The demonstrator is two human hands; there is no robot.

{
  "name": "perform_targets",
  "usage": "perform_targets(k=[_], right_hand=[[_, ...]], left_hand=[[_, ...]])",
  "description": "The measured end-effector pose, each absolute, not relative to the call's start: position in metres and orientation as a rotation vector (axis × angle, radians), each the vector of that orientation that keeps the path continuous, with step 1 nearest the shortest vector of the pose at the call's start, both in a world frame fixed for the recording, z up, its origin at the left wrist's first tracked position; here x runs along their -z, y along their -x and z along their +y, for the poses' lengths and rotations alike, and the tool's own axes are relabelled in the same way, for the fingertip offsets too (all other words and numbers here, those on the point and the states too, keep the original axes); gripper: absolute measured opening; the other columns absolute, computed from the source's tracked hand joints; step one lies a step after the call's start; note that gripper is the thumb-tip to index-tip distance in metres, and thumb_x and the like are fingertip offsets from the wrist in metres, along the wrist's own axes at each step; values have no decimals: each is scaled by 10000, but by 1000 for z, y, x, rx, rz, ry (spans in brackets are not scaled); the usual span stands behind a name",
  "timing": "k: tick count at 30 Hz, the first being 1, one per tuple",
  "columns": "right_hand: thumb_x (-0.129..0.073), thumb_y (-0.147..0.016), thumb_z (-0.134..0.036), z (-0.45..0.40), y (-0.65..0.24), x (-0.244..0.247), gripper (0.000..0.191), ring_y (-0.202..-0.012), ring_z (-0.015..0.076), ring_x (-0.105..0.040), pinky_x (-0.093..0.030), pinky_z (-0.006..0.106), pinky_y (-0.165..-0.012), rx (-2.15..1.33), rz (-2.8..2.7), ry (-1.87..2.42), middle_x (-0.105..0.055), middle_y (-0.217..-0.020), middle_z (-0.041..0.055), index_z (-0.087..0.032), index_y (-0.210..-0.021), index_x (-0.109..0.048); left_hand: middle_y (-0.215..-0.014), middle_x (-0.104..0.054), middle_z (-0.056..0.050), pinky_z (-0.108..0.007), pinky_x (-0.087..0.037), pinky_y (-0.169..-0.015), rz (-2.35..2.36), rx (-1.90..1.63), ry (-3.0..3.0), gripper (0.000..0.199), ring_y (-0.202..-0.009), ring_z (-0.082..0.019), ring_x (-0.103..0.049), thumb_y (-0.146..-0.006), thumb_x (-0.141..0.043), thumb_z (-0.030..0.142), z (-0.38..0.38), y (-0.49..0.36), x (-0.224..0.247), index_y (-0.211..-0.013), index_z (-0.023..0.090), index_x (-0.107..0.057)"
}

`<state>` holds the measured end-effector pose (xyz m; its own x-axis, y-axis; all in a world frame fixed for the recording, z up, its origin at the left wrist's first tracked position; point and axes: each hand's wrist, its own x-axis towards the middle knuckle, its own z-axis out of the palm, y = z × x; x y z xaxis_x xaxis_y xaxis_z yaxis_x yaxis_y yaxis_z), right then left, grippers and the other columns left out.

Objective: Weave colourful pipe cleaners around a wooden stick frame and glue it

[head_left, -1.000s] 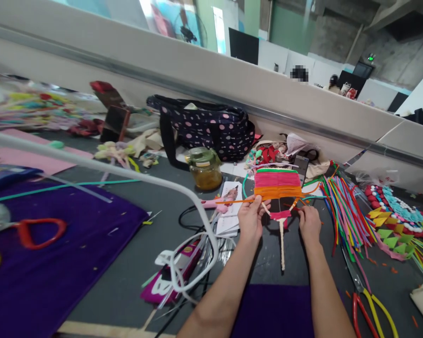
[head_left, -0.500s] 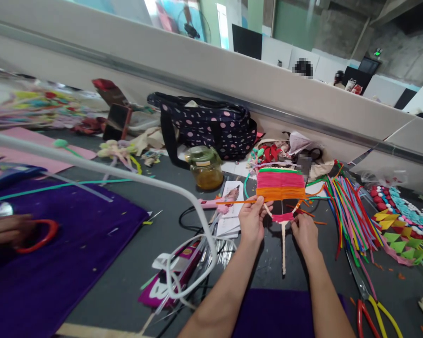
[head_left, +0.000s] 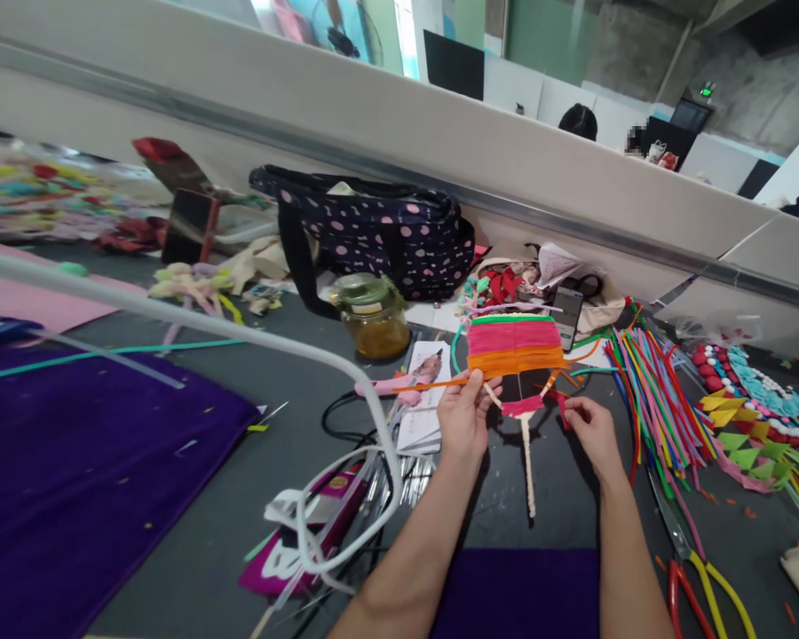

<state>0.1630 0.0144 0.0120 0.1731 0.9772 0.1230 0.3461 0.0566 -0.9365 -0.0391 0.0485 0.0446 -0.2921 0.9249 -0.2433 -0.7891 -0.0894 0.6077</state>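
Observation:
My left hand (head_left: 466, 415) is closed on the left edge of a fan-shaped frame (head_left: 516, 346) with a pale stick handle pointing down. Green, pink and orange pipe cleaners are wound in bands across the frame's upper part. A short pink band (head_left: 522, 406) sits at the foot of the frame, with an open gap between it and the orange. A loose orange end sticks out leftward past my left thumb. Right of the frame, my right hand (head_left: 592, 430) pinches a pink-red pipe cleaner (head_left: 563, 412), its fingers apart from the handle.
A bundle of coloured pipe cleaners (head_left: 659, 399) and scissors (head_left: 689, 550) with red and yellow handles lie at right. A glass jar (head_left: 373, 319), a patterned bag (head_left: 386, 240) and a phone (head_left: 565, 315) stand behind. A white bent tube (head_left: 272, 333) crosses the left side.
My right hand has drawn away to the right from the pink band, with the pink-red pipe cleaner now showing at its fingertips. Another person's hand with red-handled scissors has left the view at left.

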Motion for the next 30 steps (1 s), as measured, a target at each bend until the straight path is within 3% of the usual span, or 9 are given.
perform_targets(k=[5, 9, 15, 23, 30], right_hand=[[-446, -833, -319, 13, -161, -15, 190, -586, 160, -563, -403, 251, -591, -606, -1437, 1679, -632, -646, -6, -200, -862, -590], [-472, -803, -300, 12, -161, -14, 189, -699, 186, -616, -442, 268, -627, -541, -1449, 1700, -673, -757, 32, -204, -862, -624], [-537, -794, -359, 11, -165, -22, 231, -551, 153, -581, -441, 242, -471, -665, -1054, 1517, -650, -707, 27, -172, -876, -647], [-608, -825, -294, -3, -134, -55, 127, -817, 177, -545, -444, 315, -755, -373, -1422, 1275, -575, -800, 24, -224, -805, -713], [-594, -847, -248, -7, -116, -58, 121, -878, 194, -497, -402, 355, -804, -132, -1636, 1366, -559, -850, 29, -263, -840, -714]], left_hand=[[-652, -666, 21, -233, -559, -560, 785, -1691, -234, 293, -613, -156, -689, -620, -780, 195, 48, 38, -45, -822, 150, -573], [-638, -663, 25, -231, -558, -541, 781, -1686, -224, 307, -592, -157, -686, -605, -788, 193, 48, 37, -45, -819, 151, -572], [-644, -666, 25, -229, -562, -539, 787, -1692, -247, 353, -591, -155, -686, -576, -807, 213, 47, 35, -45, -831, 152, -570], [-663, -667, 23, -215, -551, -521, 807, -1654, -320, 362, -577, -151, -683, -575, -811, 237, 39, 27, -50, -833, 150, -572], [-674, -664, 20, -211, -545, -500, 809, -1626, -344, 366, -562, -148, -678, -579, -807, 244, 31, 19, -57, -847, 154, -575]])
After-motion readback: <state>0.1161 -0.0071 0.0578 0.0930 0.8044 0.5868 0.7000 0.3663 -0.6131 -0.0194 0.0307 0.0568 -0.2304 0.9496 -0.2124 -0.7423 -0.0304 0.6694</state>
